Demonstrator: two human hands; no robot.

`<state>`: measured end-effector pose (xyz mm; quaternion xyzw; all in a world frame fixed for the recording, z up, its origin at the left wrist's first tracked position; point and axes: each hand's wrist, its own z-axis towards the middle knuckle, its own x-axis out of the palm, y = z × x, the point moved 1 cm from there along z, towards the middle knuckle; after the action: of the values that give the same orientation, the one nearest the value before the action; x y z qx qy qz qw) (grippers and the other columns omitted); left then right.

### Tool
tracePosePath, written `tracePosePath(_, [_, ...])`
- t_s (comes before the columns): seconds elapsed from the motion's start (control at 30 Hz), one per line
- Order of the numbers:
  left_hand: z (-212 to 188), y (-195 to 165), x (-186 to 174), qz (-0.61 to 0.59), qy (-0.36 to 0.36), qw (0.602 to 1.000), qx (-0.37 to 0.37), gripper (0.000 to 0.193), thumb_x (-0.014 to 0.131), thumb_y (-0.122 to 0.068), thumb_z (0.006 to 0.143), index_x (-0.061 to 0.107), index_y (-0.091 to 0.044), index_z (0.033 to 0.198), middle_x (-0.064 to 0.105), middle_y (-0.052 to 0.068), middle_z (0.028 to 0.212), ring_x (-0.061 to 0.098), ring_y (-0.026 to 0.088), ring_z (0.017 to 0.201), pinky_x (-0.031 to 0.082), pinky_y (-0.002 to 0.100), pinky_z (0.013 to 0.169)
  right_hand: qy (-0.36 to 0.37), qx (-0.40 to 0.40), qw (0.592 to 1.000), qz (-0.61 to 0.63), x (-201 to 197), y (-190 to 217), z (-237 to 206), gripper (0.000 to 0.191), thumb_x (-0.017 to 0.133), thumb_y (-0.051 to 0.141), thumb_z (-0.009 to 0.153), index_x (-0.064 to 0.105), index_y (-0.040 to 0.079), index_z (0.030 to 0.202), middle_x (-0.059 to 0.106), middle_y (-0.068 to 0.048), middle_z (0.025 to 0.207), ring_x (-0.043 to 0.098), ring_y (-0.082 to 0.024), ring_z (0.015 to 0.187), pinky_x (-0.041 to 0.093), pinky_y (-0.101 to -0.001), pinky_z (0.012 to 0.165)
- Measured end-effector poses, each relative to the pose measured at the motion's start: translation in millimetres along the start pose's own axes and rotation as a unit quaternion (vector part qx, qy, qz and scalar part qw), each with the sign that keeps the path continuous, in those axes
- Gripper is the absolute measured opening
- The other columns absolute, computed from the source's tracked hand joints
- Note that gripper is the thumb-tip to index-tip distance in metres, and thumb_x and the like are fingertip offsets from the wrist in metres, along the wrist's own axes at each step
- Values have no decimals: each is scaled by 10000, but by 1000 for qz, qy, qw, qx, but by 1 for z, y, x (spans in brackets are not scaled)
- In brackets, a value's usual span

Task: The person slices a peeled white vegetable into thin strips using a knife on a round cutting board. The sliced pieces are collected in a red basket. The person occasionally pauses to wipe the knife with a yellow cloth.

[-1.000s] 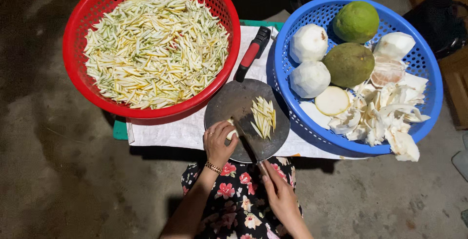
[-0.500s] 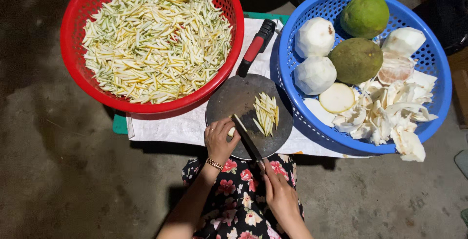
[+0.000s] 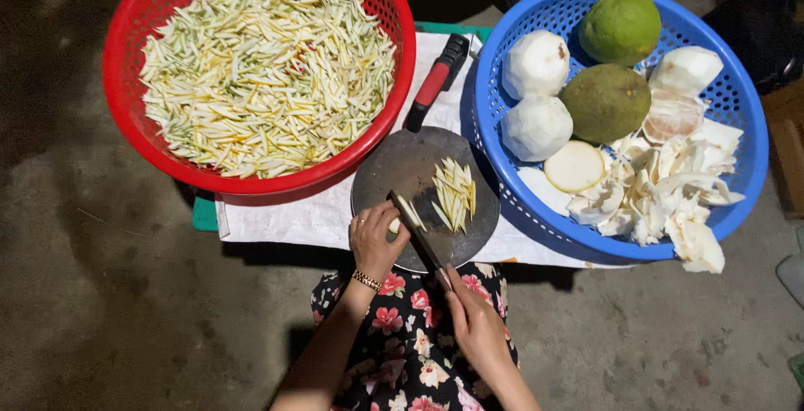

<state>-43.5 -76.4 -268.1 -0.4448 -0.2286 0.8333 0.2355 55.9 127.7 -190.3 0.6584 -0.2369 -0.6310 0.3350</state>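
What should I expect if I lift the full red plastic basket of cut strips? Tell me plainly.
The red plastic basket is heaped with thin pale strips, so it is probably fairly heavy and best lifted with two hands. Its perforated wall looks thin, so it may flex. The loose strips would likely slide and spill if it tilts; it overhangs the white cloth already.

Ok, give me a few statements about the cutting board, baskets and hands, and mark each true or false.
1. The right hand holds a knife over the round dark cutting board. True.
2. The red plastic basket holds whole fruits. False: it holds thin cut strips.
3. The left hand steadies a pale piece at the blade. True.
4. The blue plastic basket is empty. False: it holds fruits and peel.
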Motion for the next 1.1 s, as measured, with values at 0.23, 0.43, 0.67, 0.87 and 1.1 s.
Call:
tracePosePath(0.23, [2, 4, 2, -3, 1, 1000, -6, 189, 741, -204, 814, 743, -116, 981, 703, -18, 1137, 630, 209, 1026, 458, 390, 886, 43, 116, 984, -129, -1, 7, -9, 548, 569, 247, 959, 537, 301, 1504, 719, -171, 981, 722, -384, 860, 572, -467, 721])
tracePosePath(0.43, [2, -2, -3, -24, -8, 1000, 0, 190, 736, -205, 832, 742, -134, 1008, 700, -29, 1138, 632, 216, 1043, 456, 383, 911, 27, 54, 992, -108, 35, -9, 33, 482, 555, 234, 989, 524, 218, 1470, 721, -179, 981, 703, -398, 877, 549, -473, 731])
tracePosePath(0.67, [3, -5, -7, -22, 1, 1000, -7, 177, 741, -217, 824, 749, -166, 993, 698, -41, 1123, 630, 201, 1028, 451, 381, 902, 28, 25, 993, 114, 18, -15, 31, 405, 515, 193, 1040, 537, 119, 1438, 711, -214, 1279, 715, -371, 1109, 545, -413, 902])
tracePosePath(0.87, [0, -1, -2, -7, -12, 1000, -4, 218, 742, -213, 811, 736, -109, 1001, 700, -8, 1163, 626, 213, 1037, 450, 380, 901, 26, 71, 997, -36, 1, 3, -14, 478, 560, 221, 980, 544, 211, 1458, 728, -202, 1099, 725, -373, 977, 566, -421, 797])
tracePosePath(1.1, [7, 1, -1, -25, -4, 1000, -6, 195, 744, -234, 835, 739, -114, 988, 714, -12, 1137, 634, 214, 1031, 451, 379, 915, 35, 92, 987, -130, 17, 3, 3, 532, 550, 243, 978, 506, 276, 1507, 705, -177, 961, 707, -396, 814, 554, -482, 670])
